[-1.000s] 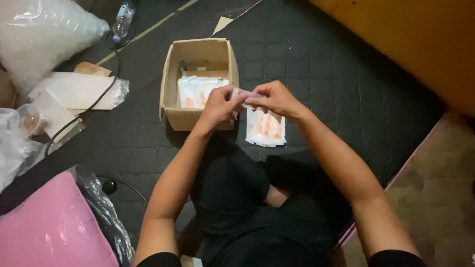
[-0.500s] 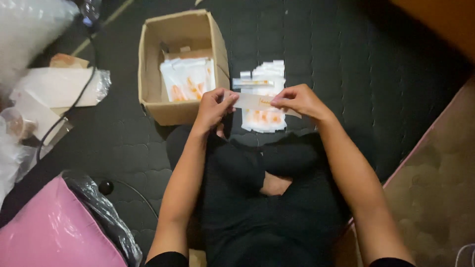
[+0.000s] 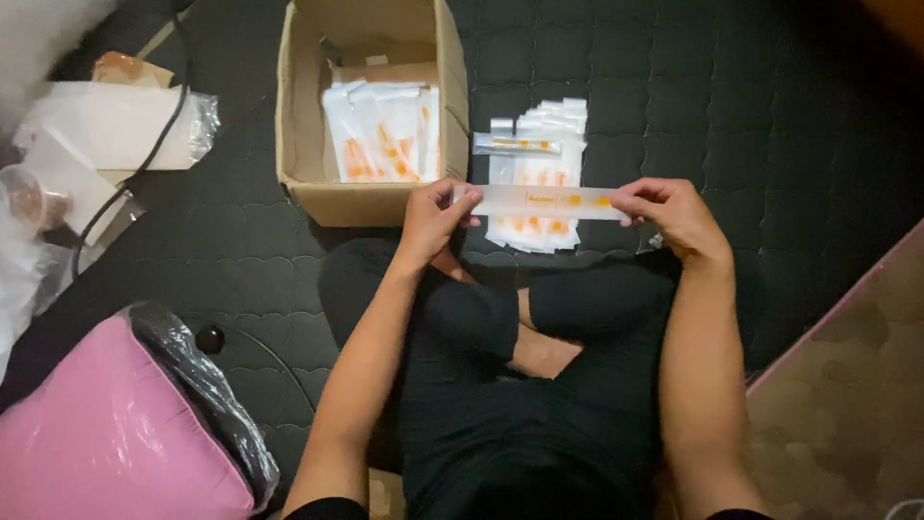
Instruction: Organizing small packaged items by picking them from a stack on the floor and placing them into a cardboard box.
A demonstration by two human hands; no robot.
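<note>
- my left hand [image 3: 433,217] and right hand [image 3: 674,214] each pinch one end of a long clear packet strip [image 3: 539,201], held flat above my lap
- stack of packets [image 3: 535,173] right behind it, beside the cardboard box [image 3: 366,200]

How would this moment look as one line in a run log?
left hand: grips long clear plastic packet | right hand: grips other end | below: white packet pile | beside: brown cardboard box

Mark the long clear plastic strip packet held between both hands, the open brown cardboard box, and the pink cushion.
long clear plastic strip packet [image 3: 539,201], head view, middle of the strip between the hands
open brown cardboard box [image 3: 358,202], head view, near outer wall
pink cushion [image 3: 96,443], head view, bare pink top surface
</note>
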